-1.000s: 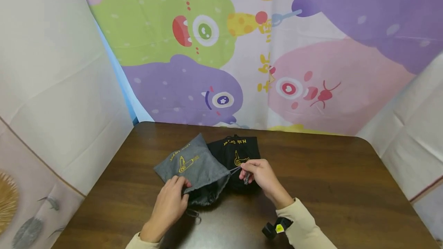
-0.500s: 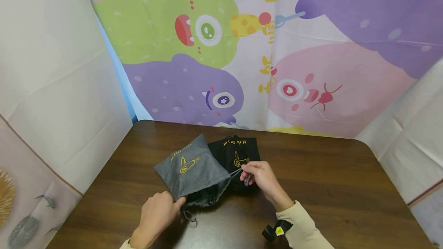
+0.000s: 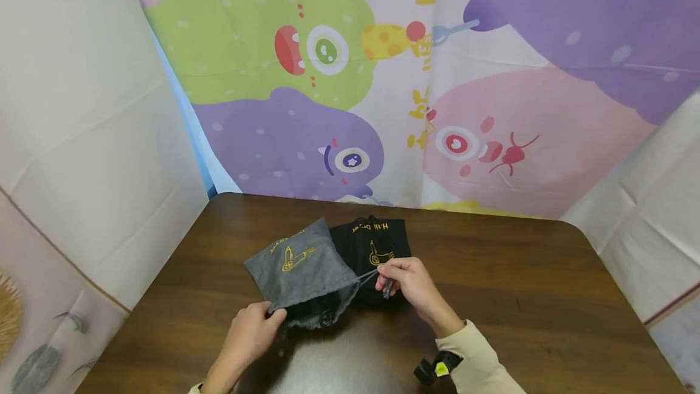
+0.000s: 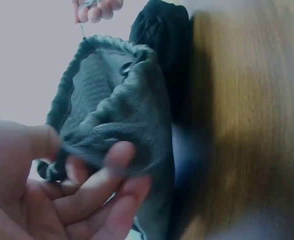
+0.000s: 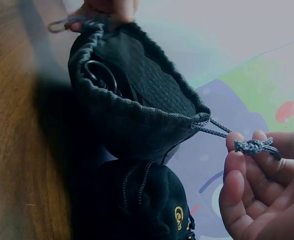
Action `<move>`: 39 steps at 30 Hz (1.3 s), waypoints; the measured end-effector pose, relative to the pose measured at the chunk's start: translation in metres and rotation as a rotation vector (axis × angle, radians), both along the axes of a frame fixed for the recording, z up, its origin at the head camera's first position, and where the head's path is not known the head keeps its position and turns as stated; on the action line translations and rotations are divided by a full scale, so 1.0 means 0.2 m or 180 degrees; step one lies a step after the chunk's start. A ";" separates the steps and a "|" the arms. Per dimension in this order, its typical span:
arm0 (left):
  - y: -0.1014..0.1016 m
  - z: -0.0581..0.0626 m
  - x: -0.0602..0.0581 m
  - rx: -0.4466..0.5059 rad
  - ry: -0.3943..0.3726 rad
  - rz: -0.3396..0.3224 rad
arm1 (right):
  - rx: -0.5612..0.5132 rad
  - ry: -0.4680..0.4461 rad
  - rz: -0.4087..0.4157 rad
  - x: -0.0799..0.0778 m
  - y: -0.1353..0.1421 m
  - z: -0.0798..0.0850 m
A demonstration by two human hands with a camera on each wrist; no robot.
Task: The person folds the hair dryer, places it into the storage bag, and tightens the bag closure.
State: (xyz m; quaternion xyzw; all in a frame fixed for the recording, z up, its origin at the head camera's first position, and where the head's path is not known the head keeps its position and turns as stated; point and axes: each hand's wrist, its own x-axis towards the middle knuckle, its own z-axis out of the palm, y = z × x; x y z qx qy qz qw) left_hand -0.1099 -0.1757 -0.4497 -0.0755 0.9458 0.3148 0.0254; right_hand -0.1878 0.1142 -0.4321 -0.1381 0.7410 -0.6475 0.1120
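Observation:
A grey drawstring bag (image 3: 308, 266) with a yellow hair dryer print lies with its mouth towards me. Its gathered rim (image 5: 152, 111) gapes, and a dark thing with a ring-like loop (image 5: 99, 75) shows inside. At the left corner of the mouth my left hand (image 3: 253, 332) pinches the cloth, thumb on one side and fingers on the other. My right hand (image 3: 407, 284) holds the knotted drawstring (image 5: 249, 146) between thumb and fingers, its two cords stretched from the opposite corner. What fills the rest of the bag is hidden.
Behind and right of the grey bag lies a black drawstring bag (image 3: 377, 236), printed "Hair Dryer". Both rest on a brown wooden table (image 3: 525, 297). A cartoon curtain (image 3: 350, 78) hangs at the back edge. A small black device (image 3: 437, 366) sits at my right wrist.
My left hand has moved down and left from the bag's opening to its left corner and now grips there. The right hand keeps the cord and has shifted only slightly.

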 end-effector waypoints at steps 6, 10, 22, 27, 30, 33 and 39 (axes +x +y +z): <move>0.00 0.01 -0.01 0.0900 0.0136 0.0305 | -0.0097 0.0132 0.0075 0.00 0.00 0.02; -0.01 0.04 -0.03 0.1896 0.0088 0.0514 | -0.0167 0.0272 0.0137 0.00 0.01 0.05; -0.19 0.27 -0.09 0.2337 -0.0227 -0.0636 | -0.0668 0.0491 0.0099 0.00 0.05 0.18; -0.28 0.37 -0.06 0.2184 -0.0247 -0.1239 | -0.0899 0.0764 0.0292 0.04 0.06 0.24; -0.30 0.40 -0.05 0.2344 -0.0312 -0.1418 | -0.1042 0.0913 0.0398 0.07 0.06 0.27; -0.31 0.42 -0.06 0.2422 -0.0345 -0.1566 | -0.1141 0.1008 0.0393 0.08 0.07 0.29; -0.31 0.45 -0.06 0.2276 -0.0325 -0.1854 | -0.1307 0.0971 0.0247 0.08 0.08 0.29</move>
